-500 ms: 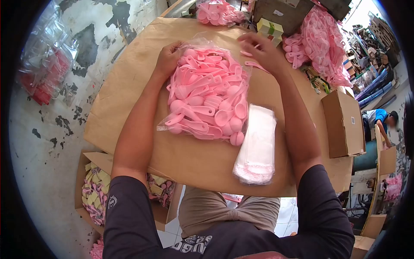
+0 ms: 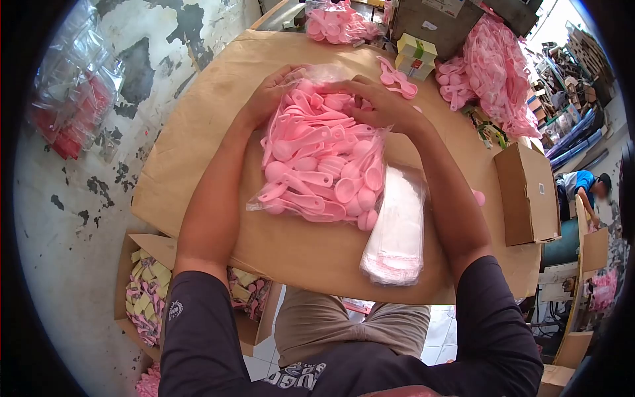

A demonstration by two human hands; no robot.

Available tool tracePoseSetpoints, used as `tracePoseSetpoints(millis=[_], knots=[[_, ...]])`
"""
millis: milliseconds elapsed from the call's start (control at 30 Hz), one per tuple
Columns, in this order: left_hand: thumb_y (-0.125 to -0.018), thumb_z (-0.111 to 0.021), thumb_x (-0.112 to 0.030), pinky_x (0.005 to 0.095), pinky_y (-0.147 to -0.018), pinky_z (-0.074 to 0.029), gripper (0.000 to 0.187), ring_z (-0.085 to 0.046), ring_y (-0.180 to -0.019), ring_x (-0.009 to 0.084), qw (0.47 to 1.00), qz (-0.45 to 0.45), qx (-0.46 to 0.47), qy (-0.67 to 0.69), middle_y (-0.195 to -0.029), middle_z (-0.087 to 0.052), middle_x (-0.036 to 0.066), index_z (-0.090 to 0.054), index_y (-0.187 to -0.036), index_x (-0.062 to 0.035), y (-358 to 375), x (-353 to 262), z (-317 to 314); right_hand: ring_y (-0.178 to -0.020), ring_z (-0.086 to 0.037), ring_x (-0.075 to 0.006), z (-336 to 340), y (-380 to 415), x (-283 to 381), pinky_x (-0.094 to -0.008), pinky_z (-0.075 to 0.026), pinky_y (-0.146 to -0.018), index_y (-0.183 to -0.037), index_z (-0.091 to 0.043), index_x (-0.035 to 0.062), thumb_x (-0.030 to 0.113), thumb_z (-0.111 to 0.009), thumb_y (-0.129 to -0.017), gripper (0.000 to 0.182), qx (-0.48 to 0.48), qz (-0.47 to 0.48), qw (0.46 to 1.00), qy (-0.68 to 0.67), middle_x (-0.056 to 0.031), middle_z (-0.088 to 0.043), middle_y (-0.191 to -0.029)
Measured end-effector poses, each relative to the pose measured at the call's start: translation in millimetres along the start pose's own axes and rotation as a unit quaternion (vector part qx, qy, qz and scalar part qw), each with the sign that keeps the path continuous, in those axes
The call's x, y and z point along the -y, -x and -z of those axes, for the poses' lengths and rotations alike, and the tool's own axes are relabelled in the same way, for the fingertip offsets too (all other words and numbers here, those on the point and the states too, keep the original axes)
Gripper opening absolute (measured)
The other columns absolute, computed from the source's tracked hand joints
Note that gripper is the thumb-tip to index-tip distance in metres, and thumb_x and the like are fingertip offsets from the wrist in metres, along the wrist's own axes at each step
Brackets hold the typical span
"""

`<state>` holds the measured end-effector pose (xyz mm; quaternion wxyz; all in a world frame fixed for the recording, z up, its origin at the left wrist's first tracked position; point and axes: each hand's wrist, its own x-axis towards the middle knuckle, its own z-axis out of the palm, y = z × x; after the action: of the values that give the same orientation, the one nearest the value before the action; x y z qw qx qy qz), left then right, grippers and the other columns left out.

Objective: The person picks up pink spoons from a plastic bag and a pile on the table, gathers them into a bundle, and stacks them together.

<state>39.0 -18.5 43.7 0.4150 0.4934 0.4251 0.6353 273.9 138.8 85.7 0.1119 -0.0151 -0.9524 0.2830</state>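
A clear plastic bag (image 2: 254, 206) full of pink plastic measuring spoons (image 2: 324, 159) lies on the brown-covered table. My left hand (image 2: 268, 98) grips the bag's upper left edge, its fingertips partly hidden by film. At the upper right of the bag is my right hand (image 2: 377, 104), its index finger reaching across the top and the other fingers curled at the film; the fingertips are partly hidden among the spoons. Just beyond it, a few loose pink spoons (image 2: 398, 81) rest on the table. To the right of the full bag lies a stack of flat clear bags (image 2: 395, 228).
Small yellow boxes (image 2: 415, 49) and large bags of pink spoons (image 2: 493, 66) stand at the back. A cardboard box (image 2: 526, 192) is on the right edge. An open carton (image 2: 149, 248) sits below left. Another person (image 2: 582, 185) works far right.
My right hand has moved left from beside the bag onto its upper right part. The loose spoons lie farther back. The bag's top has lifted and its spoons have shifted slightly.
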Motion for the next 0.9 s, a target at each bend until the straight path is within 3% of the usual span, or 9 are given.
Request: tracePoseSetpoints(millis=[200,333,400,467,533,633,733,900], knots=[[-0.108,-0.057,-0.024,0.0265,-0.100,-0.052,0.044,-0.060,-0.118,0.0125,0.999,-0.005,0.029,-0.028,-0.137,-0.060,0.008,-0.050,-0.145,-0.0003,-0.9,1.7,-2.6,-0.109,-0.061,-0.0199,-4.6,-0.9,11.5,-0.0328,-0.053,-0.089,-0.137,-0.065,0.0175,0.027,-0.063,-0.103,0.035,-0.010,0.008,1.000,0.004,-0.0078,-0.062,-0.124],[-0.108,-0.058,-0.028,0.0258,-0.093,-0.053,0.042,-0.063,-0.108,0.0108,0.998,-0.016,-0.021,-0.052,-0.125,-0.066,0.006,-0.056,-0.139,0.0005,-2.1,3.7,-3.5,-0.103,-0.064,-0.0209,-3.5,-2.0,5.4,-0.0325,-0.053,-0.085,-0.127,-0.069,0.0129,0.021,-0.066,-0.100,0.028,-0.065,0.057,0.996,0.037,-0.0058,-0.066,-0.115],[-0.107,-0.059,-0.029,0.0254,-0.089,-0.053,0.040,-0.064,-0.103,0.0101,0.998,-0.013,-0.042,-0.054,-0.119,-0.069,0.006,-0.060,-0.134,0.0009,-5.9,9.5,5.6,-0.092,-0.065,-0.0167,1.2,-1.1,2.6,-0.0297,-0.052,-0.080,-0.118,-0.070,0.0102,0.014,-0.066,-0.097,0.022,-0.122,0.076,0.989,0.038,-0.0016,-0.068,-0.104],[-0.106,-0.061,-0.027,0.0246,-0.082,-0.053,0.034,-0.065,-0.092,0.0089,0.982,-0.020,-0.085,-0.167,-0.104,-0.073,0.004,-0.068,-0.122,0.0018,-8.4,16.3,21.8,-0.088,-0.063,-0.0148,7.0,1.3,2.2,-0.0285,-0.052,-0.077,-0.119,-0.068,0.0083,0.013,-0.065,-0.096,0.024,-0.150,0.060,0.987,0.015,-0.0021,-0.067,-0.100],[-0.104,-0.062,-0.024,0.0250,-0.080,-0.053,0.031,-0.065,-0.090,0.0090,0.977,-0.028,-0.114,-0.179,-0.101,-0.074,0.004,-0.070,-0.118,0.0021,-6.0,14.5,20.1,-0.084,-0.062,-0.0129,12.8,3.7,-4.8,-0.0273,-0.051,-0.074,-0.120,-0.067,0.0064,0.012,-0.065,-0.096,0.025,-0.179,0.042,0.983,-0.007,-0.0027,-0.067,-0.096],[-0.102,-0.062,-0.019,0.0261,-0.078,-0.053,0.027,-0.065,-0.087,0.0097,0.964,-0.043,-0.150,-0.213,-0.099,-0.075,0.006,-0.073,-0.114,0.0027,-8.3,17.8,24.5,-0.073,-0.055,-0.0035,23.0,1.1,-19.9,-0.0207,-0.048,-0.065,-0.119,-0.067,0.0054,0.015,-0.062,-0.103,0.020,-0.254,0.045,0.927,-0.270,0.0029,-0.063,-0.088],[-0.101,-0.062,-0.017,0.0273,-0.078,-0.053,0.026,-0.066,-0.087,0.0110,0.959,-0.047,-0.159,-0.228,-0.100,-0.076,0.007,-0.074,-0.113,0.0029,-9.0,19.9,26.6,-0.067,-0.055,-0.0032,26.2,6.9,-28.0,-0.0201,-0.048,-0.059,-0.120,-0.067,0.0053,0.022,-0.063,-0.105,0.023,-0.291,-0.004,0.882,-0.370,0.0025,-0.063,-0.084],[-0.100,-0.062,-0.016,0.0279,-0.078,-0.054,0.026,-0.067,-0.087,0.0122,0.960,-0.031,-0.167,-0.223,-0.100,-0.076,0.008,-0.073,-0.114,0.0033,-10.4,22.3,28.6,-0.061,-0.054,-0.0041,19.2,4.4,-48.7,-0.0204,-0.046,-0.054,-0.114,-0.068,0.0039,0.031,-0.063,-0.106,0.029,-0.331,-0.054,0.844,-0.419,0.0009,-0.063,-0.079]])
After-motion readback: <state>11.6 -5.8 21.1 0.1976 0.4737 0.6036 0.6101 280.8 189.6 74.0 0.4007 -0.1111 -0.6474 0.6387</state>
